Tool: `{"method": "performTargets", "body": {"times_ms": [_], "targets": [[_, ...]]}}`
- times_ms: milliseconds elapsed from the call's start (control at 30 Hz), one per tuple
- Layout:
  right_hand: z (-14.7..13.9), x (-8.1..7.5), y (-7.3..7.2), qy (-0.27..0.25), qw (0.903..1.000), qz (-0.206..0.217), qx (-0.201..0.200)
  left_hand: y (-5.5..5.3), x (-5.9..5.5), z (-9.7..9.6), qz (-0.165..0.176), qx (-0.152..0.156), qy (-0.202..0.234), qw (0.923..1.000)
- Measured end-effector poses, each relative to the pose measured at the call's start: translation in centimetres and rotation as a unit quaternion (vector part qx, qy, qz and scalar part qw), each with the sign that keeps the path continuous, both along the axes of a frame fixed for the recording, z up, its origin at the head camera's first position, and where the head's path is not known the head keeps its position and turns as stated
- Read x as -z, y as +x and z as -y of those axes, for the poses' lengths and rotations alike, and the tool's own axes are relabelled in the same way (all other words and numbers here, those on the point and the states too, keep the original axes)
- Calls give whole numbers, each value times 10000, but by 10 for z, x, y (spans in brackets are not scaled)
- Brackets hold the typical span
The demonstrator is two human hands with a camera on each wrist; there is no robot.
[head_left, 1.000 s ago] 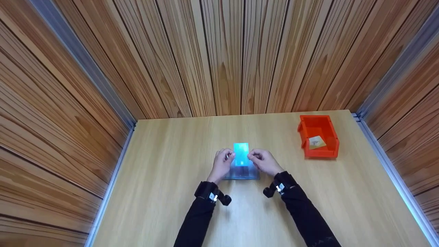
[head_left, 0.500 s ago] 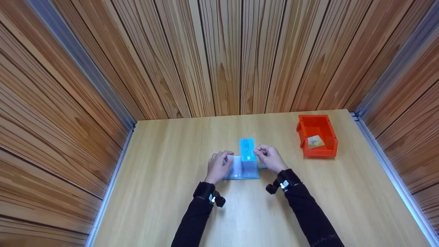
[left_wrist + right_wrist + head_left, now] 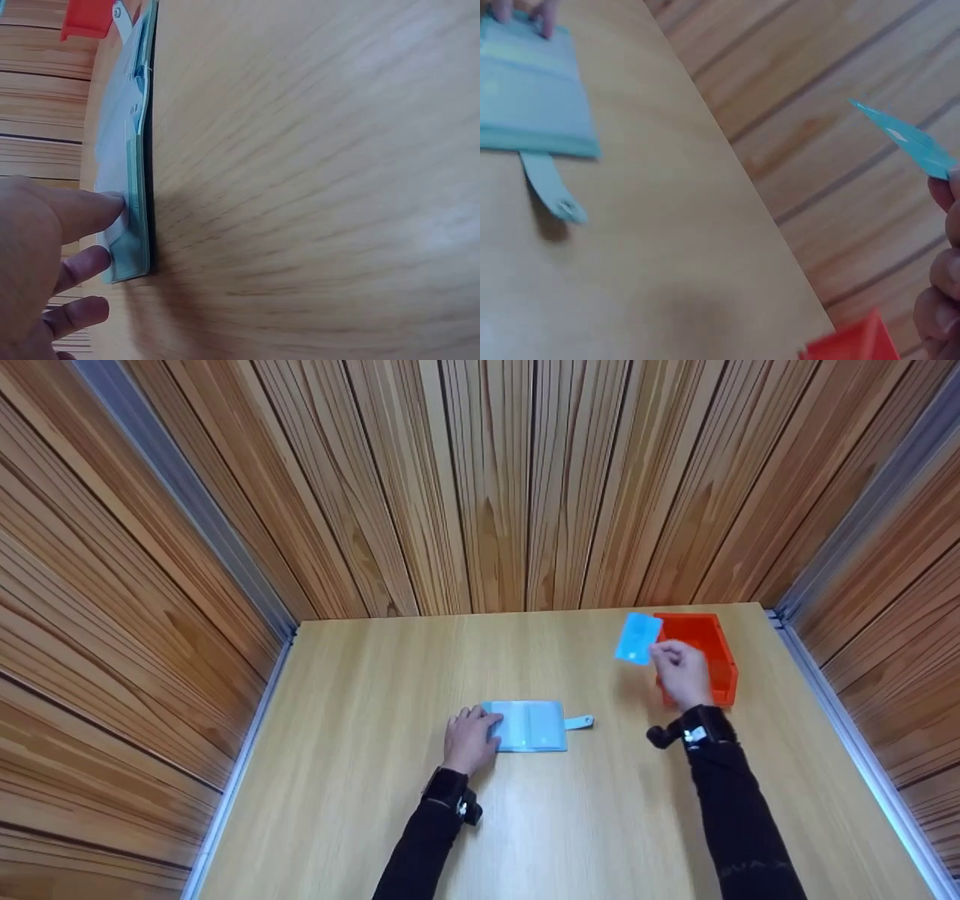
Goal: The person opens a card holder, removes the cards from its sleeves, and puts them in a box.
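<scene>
Head view: I see the right hand (image 3: 682, 673) pinching a flat blue card (image 3: 638, 638) near the boxy red bin (image 3: 724, 664). Left wrist: the left hand (image 3: 34, 244), fingers loose, touches a smooth wallet (image 3: 115, 150). Right wrist: its round-tipped strap (image 3: 546, 182) bends.

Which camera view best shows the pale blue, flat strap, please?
The right wrist view: the pale blue, flat strap appears largest there, round snap included. The head view shows it whole but small; the left wrist view, foreshortened near the top.

Nothing legible in any view. Only faint lettering (image 3: 752, 868) low on the black right sleeve (image 3: 739, 817), head view; too dim to read.
</scene>
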State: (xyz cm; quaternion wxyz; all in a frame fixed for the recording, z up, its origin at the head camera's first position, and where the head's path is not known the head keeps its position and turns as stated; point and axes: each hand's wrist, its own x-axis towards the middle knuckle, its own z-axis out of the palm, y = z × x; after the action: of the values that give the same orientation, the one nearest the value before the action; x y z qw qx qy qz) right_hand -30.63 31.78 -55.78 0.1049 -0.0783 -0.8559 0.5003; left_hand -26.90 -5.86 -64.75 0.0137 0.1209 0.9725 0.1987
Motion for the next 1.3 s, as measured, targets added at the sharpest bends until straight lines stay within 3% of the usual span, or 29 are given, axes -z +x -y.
{"method": "performTargets", "body": {"times_ms": [200,367,700,900,1033,1300], "targets": [[-41,3,5,-57,9964,40,848,3,4,2,63,-48,-22,10000],[-66,6,8,12,9908,266,1325,3,4,1,151,-48,50,9999],[-82,21,4,37,9807,1068,1636,1,1,1,242,-75,86,9996],[-83,34,3,395,9713,1671,1644,1,5,1,-10,-12,88,10000],[-84,35,2,711,9655,1869,1669,1,4,1,-210,54,81,9997],[-77,43,-4,721,9582,2199,1684,0,4,2,-136,36,-17,9999]]}}
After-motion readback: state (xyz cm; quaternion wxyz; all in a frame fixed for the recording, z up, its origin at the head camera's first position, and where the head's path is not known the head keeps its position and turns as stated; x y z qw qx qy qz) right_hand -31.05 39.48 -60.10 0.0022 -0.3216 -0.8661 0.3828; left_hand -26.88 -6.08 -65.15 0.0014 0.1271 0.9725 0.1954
